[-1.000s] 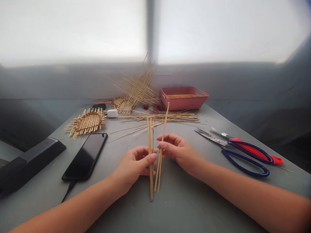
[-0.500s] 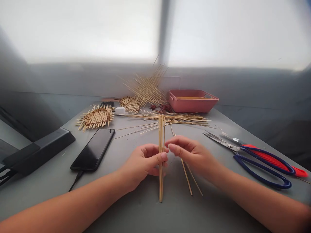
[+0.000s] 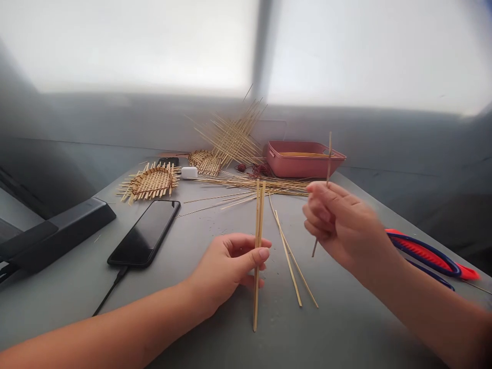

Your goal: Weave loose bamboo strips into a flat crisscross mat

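Note:
My left hand [image 3: 234,261] pinches a small bundle of bamboo strips [image 3: 258,220], held upright above the grey table. Its thumb lies across the front of the bundle. To the right, my right hand [image 3: 338,218] is raised and closed around a single bamboo strip [image 3: 329,156], which stands nearly upright and pokes out above and below the fist. On the table between the hands lie a few loose strips [image 3: 290,256], crossing near their far ends. Beneath my right wrist, the blue-handled scissors [image 3: 426,252] are partly covered, their blades hidden.
A black phone [image 3: 145,236] on a cable lies at left, near a dark box-shaped device [image 3: 73,230]. Further back are a woven bamboo piece [image 3: 151,182], a white case [image 3: 189,172], a pile of strips [image 3: 246,183], a larger open weave [image 3: 236,136] and a pink basket [image 3: 303,166].
My right hand has moved up and to the right, away from the bundle, now carrying one strip. The left hand stays nearly in place with the bundle, which looks thinner.

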Action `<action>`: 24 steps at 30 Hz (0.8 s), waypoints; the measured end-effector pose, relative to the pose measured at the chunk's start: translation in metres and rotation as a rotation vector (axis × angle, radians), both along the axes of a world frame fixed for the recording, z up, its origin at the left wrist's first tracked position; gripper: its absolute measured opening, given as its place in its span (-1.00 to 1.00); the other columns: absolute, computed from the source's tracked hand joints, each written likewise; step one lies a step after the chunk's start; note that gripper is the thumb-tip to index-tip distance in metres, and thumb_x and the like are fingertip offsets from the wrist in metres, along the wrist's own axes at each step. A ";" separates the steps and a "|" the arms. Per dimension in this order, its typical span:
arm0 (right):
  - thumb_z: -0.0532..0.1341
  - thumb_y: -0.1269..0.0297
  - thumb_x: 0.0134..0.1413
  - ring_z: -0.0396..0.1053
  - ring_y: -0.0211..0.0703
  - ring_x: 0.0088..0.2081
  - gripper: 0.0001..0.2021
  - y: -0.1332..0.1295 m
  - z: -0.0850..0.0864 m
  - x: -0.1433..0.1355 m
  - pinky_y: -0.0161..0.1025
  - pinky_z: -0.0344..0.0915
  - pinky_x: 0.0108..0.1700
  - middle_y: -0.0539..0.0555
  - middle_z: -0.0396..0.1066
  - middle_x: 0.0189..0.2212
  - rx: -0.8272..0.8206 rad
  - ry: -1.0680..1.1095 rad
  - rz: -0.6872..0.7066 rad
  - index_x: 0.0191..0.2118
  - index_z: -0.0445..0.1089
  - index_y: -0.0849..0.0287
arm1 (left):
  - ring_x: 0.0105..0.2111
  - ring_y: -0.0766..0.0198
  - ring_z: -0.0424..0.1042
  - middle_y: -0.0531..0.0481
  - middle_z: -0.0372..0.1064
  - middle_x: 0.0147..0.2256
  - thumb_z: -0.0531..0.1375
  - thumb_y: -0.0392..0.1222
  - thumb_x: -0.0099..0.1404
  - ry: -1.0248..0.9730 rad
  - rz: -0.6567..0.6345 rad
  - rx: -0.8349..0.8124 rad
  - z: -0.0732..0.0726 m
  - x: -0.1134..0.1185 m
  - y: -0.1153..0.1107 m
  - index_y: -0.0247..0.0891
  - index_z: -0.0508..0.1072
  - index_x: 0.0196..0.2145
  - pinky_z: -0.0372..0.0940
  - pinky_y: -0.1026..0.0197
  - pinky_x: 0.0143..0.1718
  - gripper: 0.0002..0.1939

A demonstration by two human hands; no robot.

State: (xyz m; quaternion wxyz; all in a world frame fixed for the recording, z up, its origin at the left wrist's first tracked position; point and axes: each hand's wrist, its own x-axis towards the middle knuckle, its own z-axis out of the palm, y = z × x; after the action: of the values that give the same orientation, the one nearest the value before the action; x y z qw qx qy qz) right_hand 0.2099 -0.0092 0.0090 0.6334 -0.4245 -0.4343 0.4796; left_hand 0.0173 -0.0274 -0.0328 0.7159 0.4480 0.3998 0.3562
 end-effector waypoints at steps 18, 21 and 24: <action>0.28 0.04 -0.01 0.18 -0.25 -0.54 -0.74 -0.032 -0.005 -0.018 -0.28 0.10 -0.55 0.01 0.31 -0.61 0.103 -0.739 0.169 -0.50 0.40 0.13 | -0.40 0.28 0.38 0.02 0.38 -0.42 0.38 0.04 0.00 0.057 -0.070 0.232 0.015 -0.003 -0.009 -0.29 0.50 -0.36 0.38 0.17 -0.31 -0.64; 0.30 0.04 -0.03 0.19 -0.25 -0.54 -0.75 -0.033 -0.007 -0.019 -0.29 0.12 -0.54 0.01 0.33 -0.60 0.117 -0.720 0.135 -0.46 0.45 0.13 | -0.39 0.26 0.39 0.02 0.37 -0.43 0.37 0.05 0.01 0.083 -0.058 0.244 0.014 -0.004 -0.009 -0.28 0.48 -0.38 0.37 0.18 -0.33 -0.64; 0.30 0.03 -0.02 0.15 -0.26 -0.56 -0.76 -0.034 -0.010 -0.020 -0.29 0.10 -0.55 -0.01 0.29 -0.63 0.137 -0.712 0.116 -0.41 0.48 0.12 | -0.37 0.25 0.40 0.02 0.37 -0.43 0.34 0.03 0.06 0.093 -0.043 0.261 0.013 -0.003 -0.010 -0.27 0.46 -0.38 0.37 0.22 -0.38 -0.69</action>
State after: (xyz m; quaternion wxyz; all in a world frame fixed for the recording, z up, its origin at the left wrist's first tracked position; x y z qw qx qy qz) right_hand 0.1901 -0.0437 -0.0007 0.4412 -0.4961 -0.6820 0.3066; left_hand 0.0140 -0.0378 -0.0195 0.6397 0.5617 0.3731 0.3689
